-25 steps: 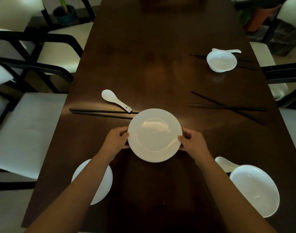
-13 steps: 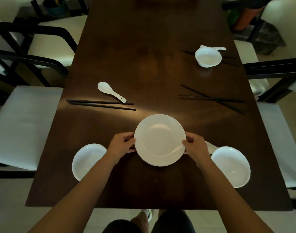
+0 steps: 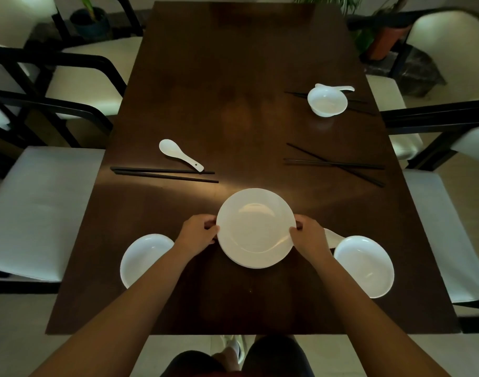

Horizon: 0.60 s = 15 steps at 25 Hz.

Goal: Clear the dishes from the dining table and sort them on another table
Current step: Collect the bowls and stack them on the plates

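Head view, both hands (image 3: 197, 235) (image 3: 310, 238) gripping plate (image 3: 256, 227) rims

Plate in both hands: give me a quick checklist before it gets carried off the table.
1. Left hand grips the plate rim: ok.
2. Right hand grips the opposite rim: ok.
3. Plate level: ok.
4. Plate empty on top: ok.
5. Only one plate held: cannot tell; a second edge seems to show underneath.
6. Right hand clear of the spoon beside the bowl: not ok, very close.
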### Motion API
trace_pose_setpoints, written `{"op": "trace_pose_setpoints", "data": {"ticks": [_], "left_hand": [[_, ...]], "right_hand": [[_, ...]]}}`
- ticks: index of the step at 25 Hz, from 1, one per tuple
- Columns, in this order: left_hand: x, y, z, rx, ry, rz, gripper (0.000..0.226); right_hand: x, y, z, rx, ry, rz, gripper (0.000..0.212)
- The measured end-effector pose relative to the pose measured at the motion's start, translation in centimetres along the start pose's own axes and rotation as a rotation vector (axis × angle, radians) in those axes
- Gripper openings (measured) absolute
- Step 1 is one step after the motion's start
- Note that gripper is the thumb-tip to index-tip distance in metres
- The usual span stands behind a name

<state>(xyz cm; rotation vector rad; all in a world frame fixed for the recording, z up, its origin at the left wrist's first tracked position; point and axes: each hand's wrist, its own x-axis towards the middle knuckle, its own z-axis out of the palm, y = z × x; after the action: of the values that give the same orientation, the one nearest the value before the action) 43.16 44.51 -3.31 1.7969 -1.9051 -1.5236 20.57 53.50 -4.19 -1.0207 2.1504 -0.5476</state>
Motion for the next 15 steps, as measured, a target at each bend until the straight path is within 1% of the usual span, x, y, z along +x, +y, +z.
{"op": "trace_pose_setpoints", "data": {"ticks": [1,3,5,6,8,9,11,12,13,14,15], "left_hand": [[-0.1,0.2,-0.1,0.018,0.002,-0.004,0.034],[-0.6,0.6,-1.2,0.059,0.054,0.003,0.039],[-1.7,-0.1,-3.4,0.23,0.149,0.135,0.041],[-2.4,-1.0,-4.7,0.329,0.197,0.227,0.041],[-4.3,-3.2,-7.5,0.511,0.298,0.369,0.042],[-5.3,-4.5,-8.7,0.601,0.342,0.403,0.043],[-7.1,-7.1,-10.4,0.73,0.385,0.437,0.046],[-7.8,-8.3,-10.8,0.759,0.386,0.423,0.048],[-8.4,-9.4,-10.8,0.762,0.371,0.384,0.05],[-8.9,-10.5,-10.8,0.746,0.352,0.338,0.053],[-9.1,-11.5,-10.5,0.717,0.326,0.299,0.056]], "right_hand": [[-0.1,-0.2,-0.1,-0.038,0.005,0.011,0.023],[-0.6,-1.1,-0.5,-0.171,0.111,-0.009,0.026],[-1.6,-2.7,0.0,-0.306,0.226,-0.159,0.036],[-2.1,-4.0,0.7,-0.348,0.218,-0.268,0.041],[-3.7,-7.0,3.0,-0.43,0.106,-0.474,0.048],[-4.6,-8.5,4.5,-0.473,0.063,-0.583,0.05],[-6.5,-11.0,7.3,-0.482,0.024,-0.792,0.052],[-7.4,-11.8,8.7,-0.463,-0.019,-0.877,0.052],[-8.1,-12.3,9.9,-0.45,-0.096,-0.926,0.052],[-8.5,-12.7,11.2,-0.438,-0.171,-0.927,0.053],[-8.7,-12.8,12.1,-0.393,-0.264,-0.846,0.055]]}}
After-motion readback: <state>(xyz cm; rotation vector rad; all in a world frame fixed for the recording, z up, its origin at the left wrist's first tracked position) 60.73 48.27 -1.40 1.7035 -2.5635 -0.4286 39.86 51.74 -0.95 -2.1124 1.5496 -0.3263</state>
